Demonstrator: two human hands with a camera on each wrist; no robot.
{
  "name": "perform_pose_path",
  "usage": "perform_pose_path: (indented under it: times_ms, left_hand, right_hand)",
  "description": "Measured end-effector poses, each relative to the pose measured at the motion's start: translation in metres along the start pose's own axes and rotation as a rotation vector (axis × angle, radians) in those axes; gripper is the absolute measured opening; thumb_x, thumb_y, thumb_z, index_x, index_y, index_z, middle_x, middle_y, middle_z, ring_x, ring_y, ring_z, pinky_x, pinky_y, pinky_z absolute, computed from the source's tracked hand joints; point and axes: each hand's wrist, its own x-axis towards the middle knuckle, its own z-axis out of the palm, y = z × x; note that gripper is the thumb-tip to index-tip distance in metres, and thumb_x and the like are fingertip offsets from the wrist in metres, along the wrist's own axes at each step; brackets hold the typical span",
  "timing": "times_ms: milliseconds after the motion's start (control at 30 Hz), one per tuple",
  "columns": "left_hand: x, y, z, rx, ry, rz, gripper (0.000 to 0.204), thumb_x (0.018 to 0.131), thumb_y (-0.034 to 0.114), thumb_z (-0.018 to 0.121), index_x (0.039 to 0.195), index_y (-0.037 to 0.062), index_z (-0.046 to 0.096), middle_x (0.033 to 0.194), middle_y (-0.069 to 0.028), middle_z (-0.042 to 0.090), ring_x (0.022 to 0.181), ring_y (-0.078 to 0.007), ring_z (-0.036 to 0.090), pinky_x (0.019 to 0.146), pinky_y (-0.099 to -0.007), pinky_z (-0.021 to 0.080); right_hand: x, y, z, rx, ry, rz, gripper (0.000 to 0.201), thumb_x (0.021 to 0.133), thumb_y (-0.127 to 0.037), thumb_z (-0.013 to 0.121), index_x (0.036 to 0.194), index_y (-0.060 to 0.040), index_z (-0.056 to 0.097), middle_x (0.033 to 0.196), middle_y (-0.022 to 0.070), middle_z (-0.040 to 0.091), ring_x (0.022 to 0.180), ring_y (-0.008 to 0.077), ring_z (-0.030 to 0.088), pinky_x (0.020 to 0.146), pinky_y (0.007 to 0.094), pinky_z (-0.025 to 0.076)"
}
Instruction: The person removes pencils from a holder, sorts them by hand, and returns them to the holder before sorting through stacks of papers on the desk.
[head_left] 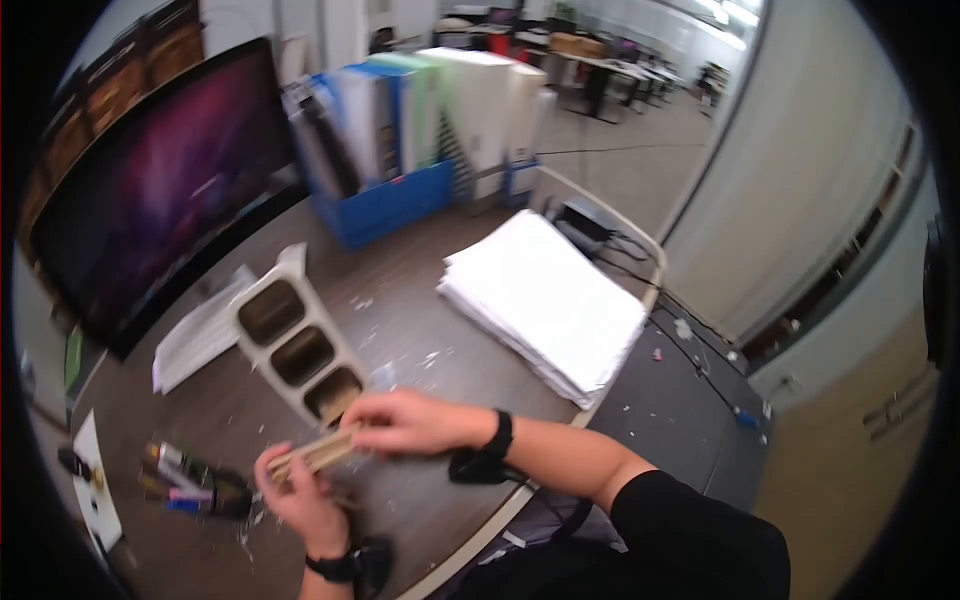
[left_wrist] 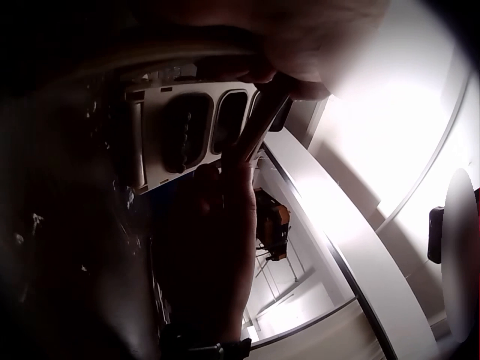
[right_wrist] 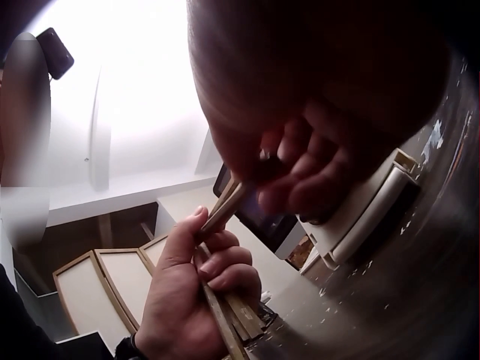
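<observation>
Several slim wooden sticks (head_left: 322, 455) lie between the two hands in the head view. The left hand (head_left: 308, 505) has its fingers curled round them; in the right wrist view the left hand (right_wrist: 196, 289) grips the bundle, with stick ends (right_wrist: 238, 319) poking out below. At the other end of the sticks, the right hand (head_left: 420, 422) pinches with thumb and fingers; its fingertips are dark in the right wrist view. Just beyond the hands is a beige tray (head_left: 325, 328) with three compartments, tilted in the head view. The left wrist view is mostly dark.
A stack of white paper (head_left: 545, 300) lies right of the tray, with blue and white binders (head_left: 400, 120) behind. A monitor (head_left: 170, 190) and keyboard (head_left: 200, 335) stand left. Pens (head_left: 195, 490) lie near the left hand; white scraps dot the desk (head_left: 410, 520).
</observation>
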Motion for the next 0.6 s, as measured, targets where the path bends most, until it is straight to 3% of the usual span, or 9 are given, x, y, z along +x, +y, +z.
perform_pose_path:
  times_ms: [33, 133, 200, 233, 300, 333, 400, 533, 600]
  left_hand:
    - [0.003, -0.005, -0.006, 0.021, 0.047, 0.047, 0.020, 0.102, 0.011, 0.062, 0.121, 0.0095, 0.056, 0.082, 0.0018, 0.054, 0.059, -0.0032, 0.044, 0.047, -0.0190, 0.033]
    - [-0.001, -0.002, -0.009, 0.085, -0.030, 0.111, 0.019, 0.093, 0.003, 0.067, 0.108, 0.0062, 0.055, 0.102, -0.0029, 0.053, 0.091, -0.0110, 0.050, 0.083, -0.0273, 0.042]
    - [0.003, -0.009, -0.019, 0.129, -0.153, 0.183, 0.018, 0.094, 0.002, 0.066, 0.104, 0.0066, 0.052, 0.100, -0.0029, 0.051, 0.089, -0.0107, 0.050, 0.081, -0.0268, 0.042]
    - [0.004, -0.013, -0.021, 0.174, -0.260, 0.252, 0.017, 0.094, 0.002, 0.065, 0.100, 0.0070, 0.050, 0.099, -0.0030, 0.049, 0.088, -0.0105, 0.049, 0.079, -0.0263, 0.042]
    - [-0.001, -0.004, -0.009, 0.173, -0.293, 0.288, 0.021, 0.091, 0.000, 0.066, 0.096, 0.0070, 0.047, 0.097, -0.0040, 0.049, 0.087, -0.0125, 0.050, 0.081, -0.0266, 0.043]
    - [-0.004, 0.000, -0.005, 0.227, -0.342, 0.250, 0.021, 0.090, 0.000, 0.067, 0.096, 0.0068, 0.048, 0.097, -0.0047, 0.050, 0.087, -0.0136, 0.051, 0.082, -0.0271, 0.043]
    - [-0.005, -0.009, -0.003, 0.216, -0.381, 0.130, 0.025, 0.084, -0.006, 0.069, 0.095, 0.0043, 0.050, 0.096, -0.0088, 0.055, 0.088, -0.0173, 0.056, 0.085, -0.0298, 0.047]
    - [-0.007, -0.015, 0.001, 0.289, -0.423, 0.146, 0.025, 0.084, -0.008, 0.068, 0.097, 0.0034, 0.051, 0.095, -0.0088, 0.056, 0.089, -0.0178, 0.056, 0.085, -0.0304, 0.047]
    - [-0.007, -0.017, 0.000, 0.191, -0.444, 0.143, 0.018, 0.092, -0.002, 0.067, 0.099, 0.0026, 0.052, 0.097, -0.0108, 0.062, 0.096, -0.0200, 0.061, 0.095, -0.0342, 0.048]
  right_hand:
    - [0.001, -0.001, 0.002, -0.095, -0.095, -0.043, 0.020, 0.104, -0.023, 0.065, 0.114, -0.0052, 0.066, 0.086, 0.0034, 0.069, 0.073, 0.0095, 0.063, 0.068, 0.0303, 0.052]
    - [0.000, 0.013, 0.025, -0.115, -0.196, -0.062, 0.021, 0.100, -0.021, 0.068, 0.104, -0.0006, 0.066, 0.077, 0.0098, 0.068, 0.069, 0.0174, 0.064, 0.064, 0.0339, 0.051]
    - [-0.003, 0.007, 0.032, -0.190, -0.227, -0.074, 0.021, 0.096, -0.019, 0.069, 0.101, 0.0017, 0.064, 0.081, 0.0174, 0.067, 0.076, 0.0304, 0.067, 0.070, 0.0402, 0.052]
    - [-0.003, 0.011, 0.032, -0.191, -0.223, -0.075, 0.021, 0.096, -0.019, 0.069, 0.101, 0.0017, 0.064, 0.081, 0.0174, 0.067, 0.076, 0.0304, 0.067, 0.070, 0.0402, 0.052]
    - [-0.001, 0.028, 0.037, -0.391, -0.134, -0.352, 0.021, 0.096, -0.018, 0.067, 0.103, 0.0016, 0.063, 0.092, 0.0195, 0.064, 0.084, 0.0383, 0.064, 0.077, 0.0448, 0.052]
    - [-0.002, 0.030, 0.036, -0.397, -0.125, -0.348, 0.023, 0.092, -0.016, 0.069, 0.105, 0.0023, 0.062, 0.102, 0.0214, 0.063, 0.093, 0.0408, 0.064, 0.082, 0.0475, 0.052]
    - [-0.005, 0.032, 0.034, -0.426, -0.090, -0.308, 0.026, 0.091, -0.017, 0.071, 0.106, 0.0020, 0.062, 0.104, 0.0209, 0.063, 0.095, 0.0405, 0.064, 0.083, 0.0469, 0.052]
    - [-0.005, 0.020, 0.031, -0.484, -0.128, -0.098, 0.037, 0.086, -0.020, 0.074, 0.115, 0.0008, 0.062, 0.111, 0.0195, 0.063, 0.104, 0.0391, 0.063, 0.087, 0.0450, 0.054]
    - [-0.004, 0.023, 0.037, -0.447, -0.103, -0.146, 0.043, 0.084, -0.022, 0.075, 0.119, 0.0006, 0.062, 0.115, 0.0206, 0.063, 0.108, 0.0399, 0.063, 0.091, 0.0453, 0.054]
